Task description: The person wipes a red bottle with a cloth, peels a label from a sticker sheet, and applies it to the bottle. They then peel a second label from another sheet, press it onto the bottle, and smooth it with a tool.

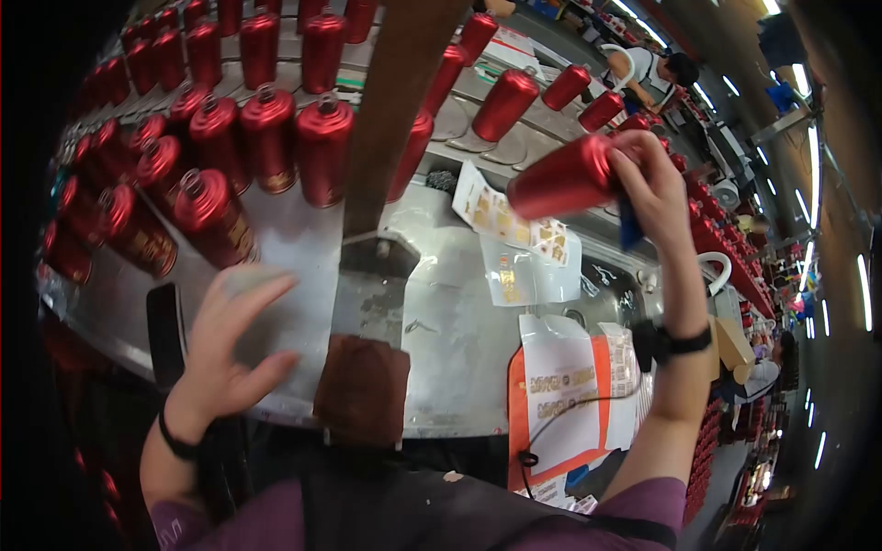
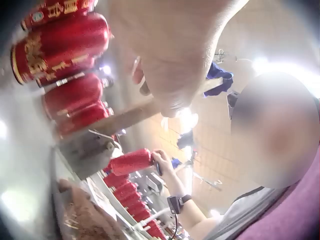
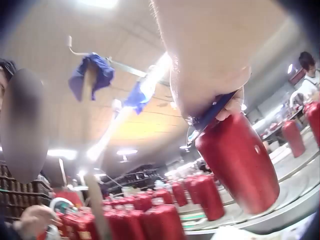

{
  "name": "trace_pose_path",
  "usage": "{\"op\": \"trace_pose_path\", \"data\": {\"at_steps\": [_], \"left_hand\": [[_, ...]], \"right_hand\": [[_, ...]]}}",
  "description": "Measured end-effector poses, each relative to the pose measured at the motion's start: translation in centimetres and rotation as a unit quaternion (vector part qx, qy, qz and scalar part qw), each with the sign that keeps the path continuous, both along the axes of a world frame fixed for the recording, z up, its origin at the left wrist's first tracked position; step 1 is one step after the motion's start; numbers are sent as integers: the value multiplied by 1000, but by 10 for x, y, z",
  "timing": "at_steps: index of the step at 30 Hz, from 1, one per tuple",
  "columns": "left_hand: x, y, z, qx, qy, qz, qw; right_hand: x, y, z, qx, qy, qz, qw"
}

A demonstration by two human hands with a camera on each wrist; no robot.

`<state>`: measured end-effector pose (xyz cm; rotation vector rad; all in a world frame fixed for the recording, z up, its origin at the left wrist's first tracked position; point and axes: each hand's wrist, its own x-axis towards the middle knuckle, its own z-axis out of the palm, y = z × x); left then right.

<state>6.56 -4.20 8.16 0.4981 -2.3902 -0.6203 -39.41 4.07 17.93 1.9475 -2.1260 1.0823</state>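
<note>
Either side of a post (image 1: 381, 119), the left hand (image 1: 222, 354) spreads empty, the right hand (image 1: 656, 191) grips a bottle (image 1: 560, 179)

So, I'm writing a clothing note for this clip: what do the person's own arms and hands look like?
The left sleeve and right sleeve are purple, leaving the forearms bare; the left has a small pale marking. Each wrist wears a black band: left band, right band. A small black box sits at the right one, trailing a thin dark cable.
</note>
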Motion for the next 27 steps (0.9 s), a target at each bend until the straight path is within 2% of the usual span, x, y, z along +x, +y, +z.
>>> {"op": "trace_pose_path", "data": {"at_steps": [2,4,5,6,7,8,9,10,11,12,13,14,15,17,18,19,20,22,27], "left_hand": [[-27,-1,2,128,33,-98,986],[-66,4,-20,297,105,-206,926],[-83,12,-32,390,138,-255,874],[-99,28,-35,546,152,-326,757],[-106,42,-35,676,162,-384,608],[-102,51,-34,677,161,-377,611],[-97,61,-35,712,148,-370,578],[-90,67,-37,746,135,-362,542],[-83,68,-41,749,135,-354,544],[-76,68,-47,728,133,-282,611],[-71,67,-54,700,129,-208,671],[-66,64,-62,665,132,-181,712],[-61,61,-66,667,131,-176,712],[-56,60,-74,531,154,-92,828],[-54,58,-68,581,140,-82,797],[-55,56,-69,582,136,-84,798],[-56,54,-68,560,126,-67,816],[-60,50,-68,537,113,-55,834],[-64,39,-87,499,108,-36,859]], "right_hand": [[50,32,24,65,-107,70,990],[84,52,24,129,-204,146,960],[99,59,19,161,-255,182,936],[116,66,14,206,-308,171,913],[123,67,-6,191,-338,226,893],[131,67,-22,186,-366,245,878],[139,65,-37,181,-392,264,862],[146,61,-56,162,-397,254,867],[152,57,-71,142,-402,243,871],[152,57,-79,220,-402,206,865],[159,58,-85,249,-413,184,856],[164,60,-95,276,-416,162,851],[168,62,-106,301,-417,141,846],[180,65,-120,359,-424,155,817],[189,66,-126,366,-447,148,803],[197,64,-129,368,-467,142,791],[200,59,-131,363,-471,140,792],[203,49,-134,396,-519,115,749],[211,40,-154,357,-557,114,741]]}}
